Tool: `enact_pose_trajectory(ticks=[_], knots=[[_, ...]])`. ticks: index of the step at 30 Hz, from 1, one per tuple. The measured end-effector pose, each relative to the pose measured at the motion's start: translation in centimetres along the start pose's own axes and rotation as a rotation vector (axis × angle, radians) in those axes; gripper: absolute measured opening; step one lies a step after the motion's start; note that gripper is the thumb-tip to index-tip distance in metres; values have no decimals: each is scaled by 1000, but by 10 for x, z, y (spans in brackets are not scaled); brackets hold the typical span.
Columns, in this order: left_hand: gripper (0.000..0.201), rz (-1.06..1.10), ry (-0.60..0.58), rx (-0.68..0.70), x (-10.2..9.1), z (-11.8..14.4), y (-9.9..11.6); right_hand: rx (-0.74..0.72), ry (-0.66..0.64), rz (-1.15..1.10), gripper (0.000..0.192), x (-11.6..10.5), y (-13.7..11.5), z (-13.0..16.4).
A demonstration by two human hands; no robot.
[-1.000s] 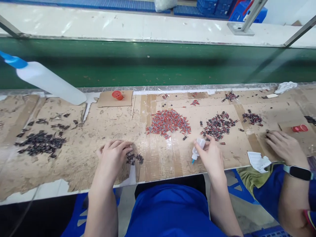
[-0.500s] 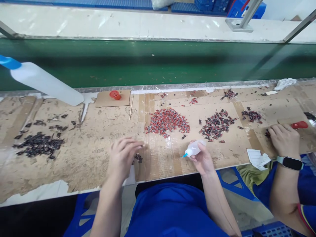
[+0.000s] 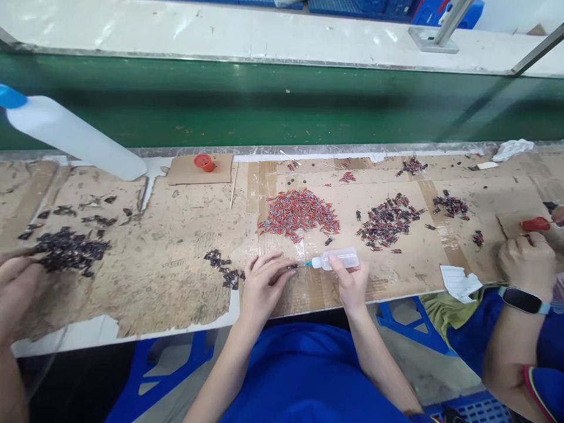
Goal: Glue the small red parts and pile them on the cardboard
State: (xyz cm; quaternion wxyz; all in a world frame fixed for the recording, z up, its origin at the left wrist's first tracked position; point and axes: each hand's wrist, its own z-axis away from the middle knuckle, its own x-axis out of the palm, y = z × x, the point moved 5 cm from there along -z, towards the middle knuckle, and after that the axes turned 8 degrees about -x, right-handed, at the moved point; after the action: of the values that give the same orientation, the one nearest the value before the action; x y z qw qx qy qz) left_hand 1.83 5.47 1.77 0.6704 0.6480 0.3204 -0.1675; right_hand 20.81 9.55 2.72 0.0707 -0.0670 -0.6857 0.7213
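Observation:
My left hand (image 3: 267,283) is closed in a pinch on a small dark part (image 3: 292,267) above the cardboard. In my right hand (image 3: 353,285) is a small clear squeeze bottle (image 3: 341,258), tipped on its side. Its thin blue needle tip (image 3: 307,264) points left and meets, or nearly meets, the part in my left fingertips. Small dark pieces (image 3: 224,270) lie scattered just left of my left hand. Beyond both hands spreads a heap of small red-and-silver parts (image 3: 299,214). A heap of dark-and-red parts (image 3: 390,222) lies to its right.
Co-workers' hands are at the left edge (image 3: 17,285) beside a black heap (image 3: 73,249), and at the right (image 3: 529,267) near a red cup (image 3: 535,224). A large white bottle (image 3: 74,138) leans in from the left. Another red cup (image 3: 205,163) and a wooden stick (image 3: 234,185) lie behind.
My left hand has moved right, up to the bottle's tip. The bottle has swung to lie nearly level. A co-worker's hand has appeared at left; the one at right has shifted right.

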Motion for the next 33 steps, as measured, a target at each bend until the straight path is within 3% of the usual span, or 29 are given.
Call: enact_pose_trajectory(ticks=[11,26,33], knots=[[11,-15,-4,-10,-4,-2,0,-43,-46,122,23,8,-3,2],[8,39,-36,-161,-6,-8,-2,-22,-119,164,25,13,4,3],[5,55,-49,-178,-7,-10,0,-22,-48,151,26,11,3,4]])
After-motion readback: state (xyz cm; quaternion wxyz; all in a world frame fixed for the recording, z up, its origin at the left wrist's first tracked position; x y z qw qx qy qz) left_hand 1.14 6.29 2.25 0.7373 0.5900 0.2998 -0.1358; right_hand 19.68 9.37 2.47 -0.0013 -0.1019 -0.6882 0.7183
